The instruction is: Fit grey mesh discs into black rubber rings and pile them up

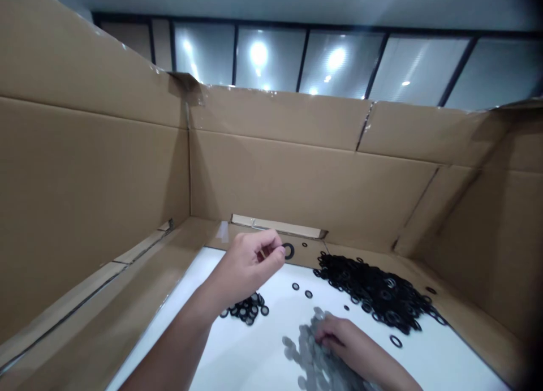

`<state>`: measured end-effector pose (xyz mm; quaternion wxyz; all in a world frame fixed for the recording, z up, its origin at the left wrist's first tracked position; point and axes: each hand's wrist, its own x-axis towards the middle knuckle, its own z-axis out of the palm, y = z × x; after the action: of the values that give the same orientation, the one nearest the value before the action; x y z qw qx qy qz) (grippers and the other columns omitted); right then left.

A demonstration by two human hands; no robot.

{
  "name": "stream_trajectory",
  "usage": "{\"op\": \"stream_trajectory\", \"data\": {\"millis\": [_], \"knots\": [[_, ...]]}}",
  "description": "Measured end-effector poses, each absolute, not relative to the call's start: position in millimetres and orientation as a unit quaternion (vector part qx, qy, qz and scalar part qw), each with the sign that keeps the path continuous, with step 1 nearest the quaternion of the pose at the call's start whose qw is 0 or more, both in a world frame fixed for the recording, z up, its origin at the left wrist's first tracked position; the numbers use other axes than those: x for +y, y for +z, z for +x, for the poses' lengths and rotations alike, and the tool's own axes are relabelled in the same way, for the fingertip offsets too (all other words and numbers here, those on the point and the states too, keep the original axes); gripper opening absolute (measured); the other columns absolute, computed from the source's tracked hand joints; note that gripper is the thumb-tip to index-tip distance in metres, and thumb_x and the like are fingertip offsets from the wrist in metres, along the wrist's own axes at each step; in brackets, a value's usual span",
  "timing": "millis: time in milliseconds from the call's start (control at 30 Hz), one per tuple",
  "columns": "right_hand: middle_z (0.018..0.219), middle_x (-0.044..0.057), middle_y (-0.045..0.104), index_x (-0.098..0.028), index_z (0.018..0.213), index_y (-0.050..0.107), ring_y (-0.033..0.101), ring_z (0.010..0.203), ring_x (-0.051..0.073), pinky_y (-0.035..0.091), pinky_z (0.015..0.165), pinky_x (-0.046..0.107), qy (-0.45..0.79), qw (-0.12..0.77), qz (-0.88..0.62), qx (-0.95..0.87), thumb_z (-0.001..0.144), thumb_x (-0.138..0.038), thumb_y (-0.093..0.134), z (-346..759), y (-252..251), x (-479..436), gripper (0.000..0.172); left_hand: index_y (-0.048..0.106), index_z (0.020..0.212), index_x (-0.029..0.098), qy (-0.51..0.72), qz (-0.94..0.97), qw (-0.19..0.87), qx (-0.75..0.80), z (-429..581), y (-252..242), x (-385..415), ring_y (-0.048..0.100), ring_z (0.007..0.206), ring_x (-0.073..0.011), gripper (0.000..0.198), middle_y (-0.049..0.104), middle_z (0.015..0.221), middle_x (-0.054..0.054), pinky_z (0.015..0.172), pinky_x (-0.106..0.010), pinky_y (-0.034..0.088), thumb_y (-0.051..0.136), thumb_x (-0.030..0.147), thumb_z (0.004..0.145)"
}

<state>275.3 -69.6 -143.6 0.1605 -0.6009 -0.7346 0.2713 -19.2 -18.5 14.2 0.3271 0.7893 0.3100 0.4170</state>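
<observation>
My left hand (258, 261) is raised over the far edge of the white board, pinching a black ring (289, 251) between thumb and forefinger. Lower right, my right hand (339, 337) reaches into a heap of flat grey discs (311, 351). Its fingers are drawn together, and what they may hold is hidden and blurred. Beneath my left wrist lies a small cluster of black rings with grey centres (250, 309), partly covered by the arm. A large pile of black rings (382, 295) spreads at the right.
Tall cardboard walls (271, 164) enclose the white board (237, 357) on the left, back and right. Two grey-centred rings (302, 290) lie apart mid-board. One loose black ring (396, 341) sits in front of the big pile, another ring (431, 290) on cardboard at right.
</observation>
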Motion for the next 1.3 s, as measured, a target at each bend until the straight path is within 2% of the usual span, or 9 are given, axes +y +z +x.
{"op": "stream_trajectory", "data": {"millis": [167,333,433,533,633,767,933,1133,1300], "knots": [[0.095,0.004,0.067,-0.021,0.089,0.069,0.062,0.088,0.021,0.045,0.082,0.032,0.261,0.17,-0.599,-0.738,0.084,-0.009,0.044,278.8,-146.2,-71.2,0.028,0.053,0.073,0.018,0.402,0.798,0.318,0.317,-19.5,13.7,-15.7,0.055,0.063,-0.0127,0.022,0.057,0.065,0.002,0.058,-0.024,0.04,0.051,0.031,0.091],[0.1,0.005,0.066,-0.022,0.097,0.068,0.06,0.091,0.022,0.044,0.085,0.034,0.275,0.193,-0.602,-0.724,0.094,-0.019,0.042,280.4,-149.0,-69.9,0.026,0.052,0.072,0.018,0.403,0.799,0.313,0.318,-18.9,14.1,-16.0,0.053,0.063,-0.0121,0.022,0.056,0.065,0.002,0.057,-0.023,0.038,0.05,0.029,0.091],[0.095,0.004,0.064,-0.022,0.093,0.064,0.057,0.089,0.022,0.044,0.083,0.034,0.288,0.211,-0.604,-0.713,0.099,-0.026,0.04,281.8,-147.4,-69.4,0.025,0.051,0.071,0.018,0.4,0.801,0.308,0.321,-18.2,14.6,-17.3,0.049,0.062,-0.0112,0.022,0.053,0.065,0.003,0.056,-0.022,0.035,0.051,0.028,0.091],[0.087,0.002,0.061,-0.023,0.088,0.058,0.054,0.081,0.02,0.042,0.074,0.031,0.303,0.221,-0.611,-0.697,0.102,-0.035,0.038,283.9,-147.8,-68.8,0.027,0.05,0.071,0.019,0.394,0.803,0.305,0.327,-17.2,14.5,-18.0,0.044,0.06,-0.0102,0.023,0.051,0.064,0.004,0.054,-0.022,0.031,0.051,0.029,0.091],[0.081,0.0,0.059,-0.022,0.088,0.056,0.052,0.074,0.018,0.041,0.068,0.029,0.325,0.23,-0.615,-0.681,0.1,-0.038,0.043,285.8,-150.7,-67.2,0.023,0.051,0.071,0.019,0.387,0.807,0.302,0.329,-16.4,13.9,-18.1,0.042,0.059,-0.01,0.023,0.051,0.064,0.004,0.053,-0.022,0.03,0.051,0.03,0.092],[0.083,0.0,0.061,-0.021,0.097,0.06,0.056,0.074,0.017,0.045,0.067,0.027,0.373,0.248,-0.597,-0.666,0.092,-0.029,0.051,287.1,-154.0,-64.1,0.013,0.052,0.072,0.019,0.385,0.807,0.303,0.329,-16.8,12.9,-18.0,0.043,0.059,-0.0101,0.024,0.053,0.065,0.004,0.053,-0.022,0.03,0.05,0.031,0.092],[0.086,0.003,0.068,-0.018,0.102,0.067,0.063,0.079,0.019,0.048,0.07,0.028,0.409,0.253,-0.582,-0.656,0.081,-0.024,0.061,288.1,-154.7,-62.3,0.022,0.052,0.074,0.019,0.378,0.81,0.303,0.33,-17.7,12.3,-18.1,0.043,0.059,-0.01,0.023,0.053,0.065,0.004,0.053,-0.023,0.031,0.05,0.032,0.093],[0.087,0.004,0.072,-0.018,0.088,0.07,0.062,0.08,0.02,0.045,0.072,0.029,0.389,0.242,-0.595,-0.661,0.081,-0.021,0.06,287.1,-151.1,-64.0,0.013,0.052,0.074,0.019,0.375,0.813,0.303,0.326,-17.1,12.3,-17.5,0.042,0.059,-0.0103,0.026,0.052,0.066,0.004,0.054,-0.023,0.03,0.049,0.033,0.095],[0.083,0.003,0.07,-0.019,0.091,0.068,0.06,0.076,0.019,0.044,0.069,0.028,0.384,0.243,-0.597,-0.661,0.083,-0.022,0.058,284.7,-149.5,-65.2,0.013,0.053,0.073,0.019,0.374,0.816,0.297,0.325,-16.2,11.1,-17.3,0.043,0.059,-0.0103,0.025,0.053,0.065,0.004,0.054,-0.024,0.03,0.05,0.031,0.095]]}}
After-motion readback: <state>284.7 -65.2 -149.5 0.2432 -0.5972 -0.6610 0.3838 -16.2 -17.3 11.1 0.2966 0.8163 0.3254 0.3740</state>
